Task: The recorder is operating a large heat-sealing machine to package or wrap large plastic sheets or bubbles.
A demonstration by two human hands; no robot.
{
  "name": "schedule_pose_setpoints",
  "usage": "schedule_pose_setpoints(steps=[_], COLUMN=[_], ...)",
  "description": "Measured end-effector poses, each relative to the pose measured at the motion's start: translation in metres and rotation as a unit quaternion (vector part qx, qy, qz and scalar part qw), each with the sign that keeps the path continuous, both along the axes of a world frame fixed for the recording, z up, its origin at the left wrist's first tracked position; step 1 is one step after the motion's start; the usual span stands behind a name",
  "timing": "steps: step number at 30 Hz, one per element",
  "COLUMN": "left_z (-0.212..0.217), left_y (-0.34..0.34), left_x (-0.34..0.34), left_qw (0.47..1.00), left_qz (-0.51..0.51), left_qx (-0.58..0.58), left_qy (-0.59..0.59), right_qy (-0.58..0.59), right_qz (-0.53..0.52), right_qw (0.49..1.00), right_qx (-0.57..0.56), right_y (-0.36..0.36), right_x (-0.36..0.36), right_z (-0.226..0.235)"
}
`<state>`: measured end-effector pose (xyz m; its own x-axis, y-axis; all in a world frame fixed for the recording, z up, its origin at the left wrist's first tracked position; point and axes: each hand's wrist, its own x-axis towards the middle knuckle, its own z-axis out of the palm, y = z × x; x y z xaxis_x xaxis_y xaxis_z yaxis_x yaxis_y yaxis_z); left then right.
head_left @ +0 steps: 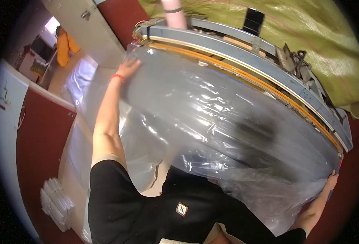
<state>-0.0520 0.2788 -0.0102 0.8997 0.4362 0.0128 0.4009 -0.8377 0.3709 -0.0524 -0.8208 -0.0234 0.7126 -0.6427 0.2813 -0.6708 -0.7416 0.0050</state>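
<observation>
A wide sheet of clear plastic film (175,89) is spread over a grey worktop in front of me, wrinkled and shiny in the middle. My left hand (129,68) lies on the film near its far left corner, fingers stretched out, with a red band on the wrist. At the far right end, my right hand (331,181) has its fingers closed at the film's edge; the fingertips are partly hidden. Loose film hangs down against my body on the near side. Along the far edge of the worktop runs a long metal sealing bar (228,44) with an orange strip (244,74).
A pink bottle (174,14) and a dark phone (254,21) stand behind the bar, before a yellow-green woven sheet (309,36). Folded clear plastic bundles (57,203) lie on the floor at left. Through the open door (84,24) sits a person in orange (65,46).
</observation>
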Motion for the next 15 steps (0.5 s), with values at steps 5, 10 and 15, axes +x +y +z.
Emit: schedule_pose_setpoints(steps=[5,10,15], left_z=[0.024,-0.14,-0.192], left_y=[0.011,0.087,0.026], left_x=[-0.075,-0.197,-0.259], left_qw=[0.901,0.965,0.961], left_qz=[0.112,0.215,0.224], left_qx=[0.0,0.091,0.142], left_qy=[-0.418,-0.122,-0.082], right_qy=[-0.033,-0.13,-0.112], right_qz=[0.054,0.089,0.349], right_qw=[0.995,0.985,0.928], right_qx=[0.071,0.066,0.059], right_y=[-0.036,-0.015,0.064], right_x=[-0.005,0.007,0.04], right_z=[0.037,0.035,0.052])
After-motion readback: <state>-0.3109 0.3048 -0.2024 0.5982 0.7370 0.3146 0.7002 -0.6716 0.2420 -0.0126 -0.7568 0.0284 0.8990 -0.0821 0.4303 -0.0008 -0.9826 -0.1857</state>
